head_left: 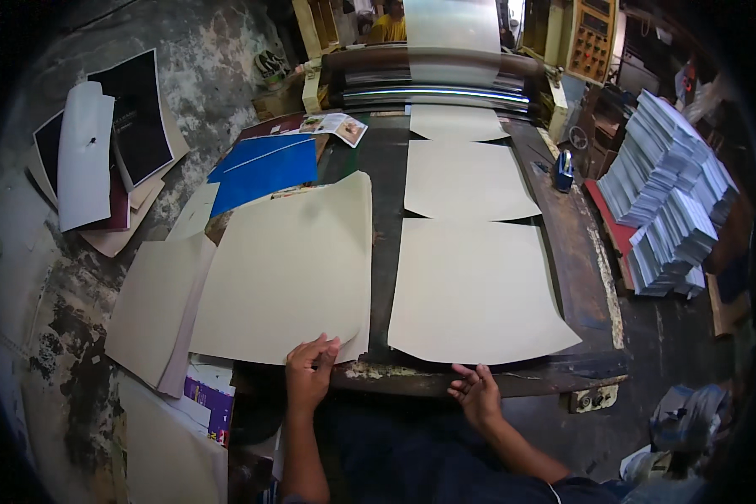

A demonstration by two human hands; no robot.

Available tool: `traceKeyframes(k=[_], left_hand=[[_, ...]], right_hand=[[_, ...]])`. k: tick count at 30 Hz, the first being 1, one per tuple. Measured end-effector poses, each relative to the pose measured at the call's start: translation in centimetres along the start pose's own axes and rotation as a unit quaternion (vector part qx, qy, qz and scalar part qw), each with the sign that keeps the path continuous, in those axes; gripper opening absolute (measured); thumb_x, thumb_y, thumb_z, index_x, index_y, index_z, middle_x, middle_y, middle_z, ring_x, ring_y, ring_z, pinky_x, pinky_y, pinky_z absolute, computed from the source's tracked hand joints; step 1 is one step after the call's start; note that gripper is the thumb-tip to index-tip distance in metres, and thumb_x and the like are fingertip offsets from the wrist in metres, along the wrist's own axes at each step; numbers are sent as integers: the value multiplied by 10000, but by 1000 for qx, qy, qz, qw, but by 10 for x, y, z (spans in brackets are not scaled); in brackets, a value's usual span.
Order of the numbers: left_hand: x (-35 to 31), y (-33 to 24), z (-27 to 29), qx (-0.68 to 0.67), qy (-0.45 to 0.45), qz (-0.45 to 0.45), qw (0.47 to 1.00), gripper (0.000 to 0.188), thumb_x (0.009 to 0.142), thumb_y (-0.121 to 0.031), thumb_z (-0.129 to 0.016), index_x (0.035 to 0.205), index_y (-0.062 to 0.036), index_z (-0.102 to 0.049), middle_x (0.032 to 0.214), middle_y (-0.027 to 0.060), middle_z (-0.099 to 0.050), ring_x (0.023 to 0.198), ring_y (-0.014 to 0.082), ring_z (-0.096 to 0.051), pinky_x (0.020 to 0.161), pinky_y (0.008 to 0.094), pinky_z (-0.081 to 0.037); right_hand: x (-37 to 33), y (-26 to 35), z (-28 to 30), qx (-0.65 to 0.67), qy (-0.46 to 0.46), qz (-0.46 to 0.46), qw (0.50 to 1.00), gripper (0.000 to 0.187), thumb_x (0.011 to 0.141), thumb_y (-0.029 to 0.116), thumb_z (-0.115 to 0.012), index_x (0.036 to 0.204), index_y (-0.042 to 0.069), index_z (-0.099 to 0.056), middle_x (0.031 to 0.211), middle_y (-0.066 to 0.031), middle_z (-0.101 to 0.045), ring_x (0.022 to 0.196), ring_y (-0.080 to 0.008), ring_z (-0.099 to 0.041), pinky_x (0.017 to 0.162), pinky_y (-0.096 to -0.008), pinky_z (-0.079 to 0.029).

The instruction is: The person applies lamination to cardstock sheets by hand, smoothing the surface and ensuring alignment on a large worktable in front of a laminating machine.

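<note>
My left hand [310, 370] is at the front edge of a stack of cream paper sheets [281, 269] on the machine's feed table. Its fingers and thumb close on the top sheet's near edge, where the corner curls up slightly. My right hand [477, 396] hovers just below the front edge of a separate cream sheet [479, 290]. Its fingers are loosely bent and apart, with nothing in them. Ahead of that sheet, two more cream sheets [470, 179] lie in line, the farthest reaching the rollers [445, 97].
Blue sheets [265, 172] and a printed leaflet [344, 128] lie at the table's far left. A tape dispenser [564, 171] sits on the right edge. Stacked white bundles [655, 168] stand at right. Dark and white sheets [84, 160] lie at far left. A person [388, 27] is behind the machine.
</note>
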State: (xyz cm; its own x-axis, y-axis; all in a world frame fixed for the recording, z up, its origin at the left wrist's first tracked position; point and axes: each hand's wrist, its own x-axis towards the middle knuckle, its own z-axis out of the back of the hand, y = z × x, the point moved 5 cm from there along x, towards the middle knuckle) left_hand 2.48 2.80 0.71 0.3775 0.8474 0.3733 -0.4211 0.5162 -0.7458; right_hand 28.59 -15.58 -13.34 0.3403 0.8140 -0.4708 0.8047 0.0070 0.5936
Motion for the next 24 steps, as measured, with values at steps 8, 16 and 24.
traceKeyframes(k=[8, 16, 24], left_hand=[[-4, -6, -15, -9, -178, 71, 981, 171, 914, -175, -593, 896, -18, -658, 798, 128, -651, 752, 313, -606, 761, 403, -451], [-4, -20, -21, 103, -99, 0, 990, 221, 887, -283, -653, 926, -71, -704, 871, 96, -647, 962, 303, -624, 931, 467, -385], [-7, 0, 1, -361, -263, 215, 869, 328, 976, -282, -548, 1025, 25, -654, 1068, 119, -647, 1012, 208, -598, 949, 326, -425]], right_hand=[[-54, 67, -115, -51, 206, 75, 974, 550, 966, 347, -469, 1411, 49, -343, 1341, -158, -488, 1010, -229, -570, 903, -413, -473], [-220, 199, -230, -9, 547, 564, 619, 515, 984, 170, -469, 1470, 272, -333, 1101, 59, -630, 680, -136, -550, 555, -276, -435], [-131, 166, -205, -306, 496, 462, 668, 424, 947, 394, -474, 818, 38, -662, 723, -74, -586, 581, -200, -523, 529, -335, -409]])
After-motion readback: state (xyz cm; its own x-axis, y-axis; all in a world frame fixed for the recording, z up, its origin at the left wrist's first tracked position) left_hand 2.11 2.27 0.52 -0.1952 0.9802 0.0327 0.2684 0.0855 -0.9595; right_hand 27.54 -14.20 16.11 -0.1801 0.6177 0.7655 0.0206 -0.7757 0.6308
